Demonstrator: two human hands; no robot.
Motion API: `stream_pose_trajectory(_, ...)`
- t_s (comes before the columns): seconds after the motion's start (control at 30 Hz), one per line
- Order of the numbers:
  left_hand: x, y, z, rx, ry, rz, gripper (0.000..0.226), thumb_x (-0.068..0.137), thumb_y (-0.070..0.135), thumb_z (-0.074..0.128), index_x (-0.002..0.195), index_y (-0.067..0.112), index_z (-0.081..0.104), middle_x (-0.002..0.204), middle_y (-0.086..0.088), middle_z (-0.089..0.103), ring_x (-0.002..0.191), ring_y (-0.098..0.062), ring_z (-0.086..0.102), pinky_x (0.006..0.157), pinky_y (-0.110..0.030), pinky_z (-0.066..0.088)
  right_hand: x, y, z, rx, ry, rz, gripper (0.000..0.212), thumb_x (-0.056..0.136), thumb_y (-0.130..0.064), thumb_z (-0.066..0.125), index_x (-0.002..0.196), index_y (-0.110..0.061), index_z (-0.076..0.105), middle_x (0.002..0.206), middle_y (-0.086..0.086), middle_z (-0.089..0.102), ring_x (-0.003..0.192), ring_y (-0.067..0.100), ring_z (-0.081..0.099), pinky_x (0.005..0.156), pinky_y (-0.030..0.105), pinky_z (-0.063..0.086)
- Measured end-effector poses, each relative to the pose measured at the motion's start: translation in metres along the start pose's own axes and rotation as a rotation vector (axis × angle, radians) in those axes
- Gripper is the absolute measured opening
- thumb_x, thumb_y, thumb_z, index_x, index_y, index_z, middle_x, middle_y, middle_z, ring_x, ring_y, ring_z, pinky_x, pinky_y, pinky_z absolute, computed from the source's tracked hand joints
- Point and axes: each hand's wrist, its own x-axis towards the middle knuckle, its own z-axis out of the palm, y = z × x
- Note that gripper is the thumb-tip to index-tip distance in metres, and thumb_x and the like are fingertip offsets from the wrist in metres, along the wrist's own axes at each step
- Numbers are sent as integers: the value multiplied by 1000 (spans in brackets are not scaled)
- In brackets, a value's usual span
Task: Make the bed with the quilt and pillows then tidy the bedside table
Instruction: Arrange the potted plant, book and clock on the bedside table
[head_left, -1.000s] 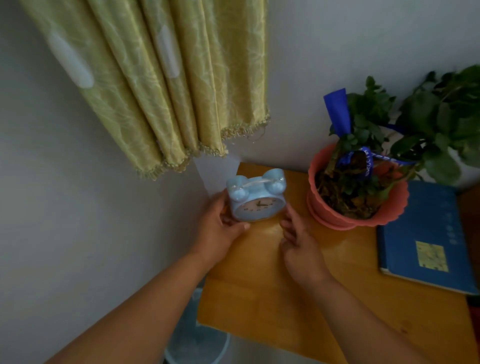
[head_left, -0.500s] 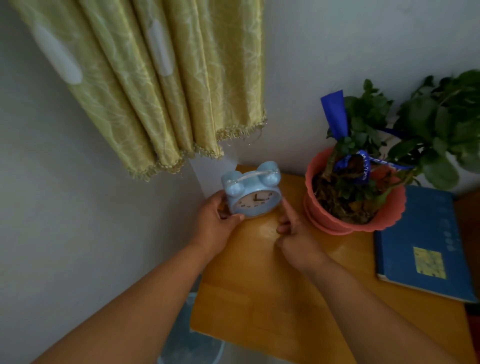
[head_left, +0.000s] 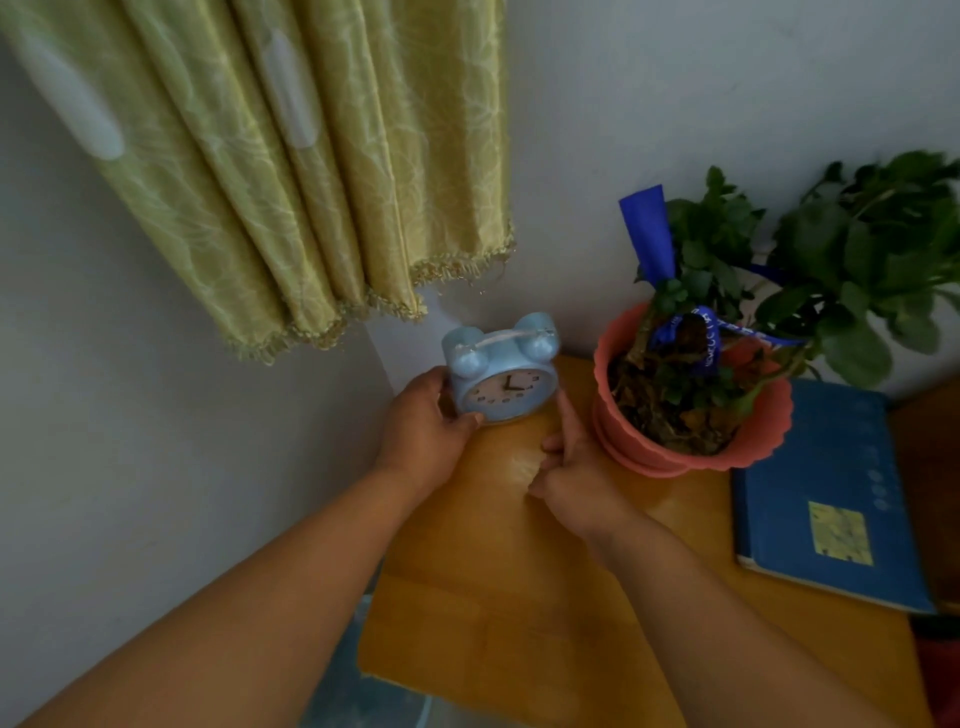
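Left wall: a plain pale wall (head_left: 130, 441) filled the left side and met the back wall in a corner behind the table.
Curtain: a yellow-green patterned curtain (head_left: 311, 171) hung in folds from the top left, its fringed hem ending above the table's far-left corner.
Bin: a pale, translucent round container (head_left: 358, 696) sat low beside the table's left edge, only partly seen.
Bedside table: an orange-brown wooden top (head_left: 519, 597) stood pushed into the corner, glossy, with a faint glare near the hands.
Left hand: the left hand (head_left: 423, 431) gripped the left side of the clock, thumb across its lower front.
Alarm clock: a light-blue twin-bell alarm clock (head_left: 503, 373) stood upright at the table's far-left corner, face toward the camera.
Right hand: the right hand (head_left: 576, 467) rested on the table, fingers loosely curled, one fingertip (head_left: 563, 410) touching the clock's right edge.
Plant pot: a coral scalloped pot (head_left: 696, 447) with a leafy plant and blue ribbon stood just right of the clock, against the back wall.
Book: a blue hardcover book (head_left: 826, 493) lay flat right of the pot, its corner tucked by the pot's rim.
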Motion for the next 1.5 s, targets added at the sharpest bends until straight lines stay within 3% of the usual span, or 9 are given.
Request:
stream_pose_trajectory(0.13, -3, 2, 2, 23, 45, 0, 34, 77, 17, 78, 103, 26, 57, 91, 7, 64, 86, -16, 65, 77, -30, 54, 12, 0, -4, -62, -52, 35, 105, 79, 11, 48, 148, -49, -4, 118, -4, 23, 105, 11, 32, 73, 15, 40)
stream_pose_trajectory(0.23, -2, 3, 2, 53, 68, -4, 33, 77, 18, 77, 98, 29, 54, 88, 9, 62, 83, -16, 64, 76, -30, 53, 24, 2, 0, -110, -29, 91, 111, 72, 4, 51, 144, -55, -8, 120, -3, 21, 101, 13, 21, 85, 25, 34)
stream_pose_trajectory(0.43, -1, 3, 0, 42, 83, -5, 32, 78, 16, 76, 97, 27, 54, 89, 8, 61, 81, -13, 61, 75, -28, 50, 36, -1, 3, -212, 1, 134, 110, 74, -2, 54, 140, -58, -13, 153, 15, 23, 104, 15, 25, 68, 22, 38)
stream_pose_trajectory(0.57, -1, 2, 1, 41, 89, -10, 31, 78, 15, 77, 97, 27, 55, 90, 8, 62, 82, -13, 62, 75, -28, 51, 34, -5, 0, -268, 1, 144, 107, 79, -2, 55, 142, -56, -13, 154, 15, 16, 126, 24, 40, 91, 35, 45)
stream_pose_trajectory(0.73, -1, 1, 1, 50, 99, -7, 32, 77, 17, 77, 97, 28, 54, 92, 4, 64, 83, -16, 64, 78, -34, 54, 38, -1, 3, -263, 18, 148, 111, 74, -2, 55, 139, -60, -14, 153, 15, 20, 111, 18, 36, 84, 33, 40)
stream_pose_trajectory(0.83, 0, 2, 1, 56, 96, -12, 31, 78, 17, 76, 98, 28, 54, 91, 5, 63, 81, -14, 64, 78, -33, 54, 42, 0, 4, -280, 32, 151, 112, 71, -5, 55, 136, -62, -16, 153, 14, 21, 130, 26, 38, 85, 33, 40)
stream_pose_trajectory(1.03, 3, 4, 1, 81, 100, -18, 31, 80, 18, 75, 107, 19, 59, 99, 3, 63, 83, -15, 62, 78, -32, 52, 44, -1, 5, -316, 36, 148, 112, 69, -9, 52, 127, -67, -24, 153, 14, 26, 108, 18, 34, 81, 34, 45)
stream_pose_trajectory(1.2, 3, 4, 0, 86, 94, -15, 31, 80, 19, 75, 107, 21, 58, 98, 6, 62, 85, -15, 62, 79, -33, 53, 42, -1, 6, -324, 31, 167, 113, 69, -7, 53, 128, -66, -23, 155, 10, 20, 137, 35, 34, 91, 39, 48)
stream_pose_trajectory(1.5, 3, 6, -1, 67, 73, -22, 33, 81, 17, 74, 109, 19, 58, 98, 5, 62, 90, -18, 65, 81, -37, 55, 36, -4, 5, -321, 17, 147, 114, 70, -3, 52, 132, -64, -22, 157, 6, 13, 134, 34, 38, 90, 39, 53)
